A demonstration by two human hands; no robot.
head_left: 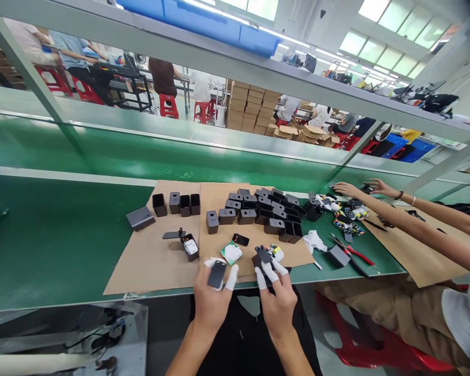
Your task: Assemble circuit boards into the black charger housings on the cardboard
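Observation:
My left hand (213,297), with white finger cots on its fingertips, pinches a flat dark grey cover plate (216,274) at the near table edge. My right hand (276,300), also in finger cots, grips a small dark casing part (263,256) with a white and yellow piece beside it. A green circuit board with a white part (231,253) lies on the cardboard sheet (149,266) just beyond my left hand. An open dark casing with a white insert (190,247) sits to the left of it.
A pile of several dark square casings (266,209) lies on the cardboard, with a few upright ones (176,203) and a grey box (140,218) at left. A co-worker's arms (407,219) reach from the right over parts (347,214). Red-handled pliers (354,254) lie nearby on the green table (55,240).

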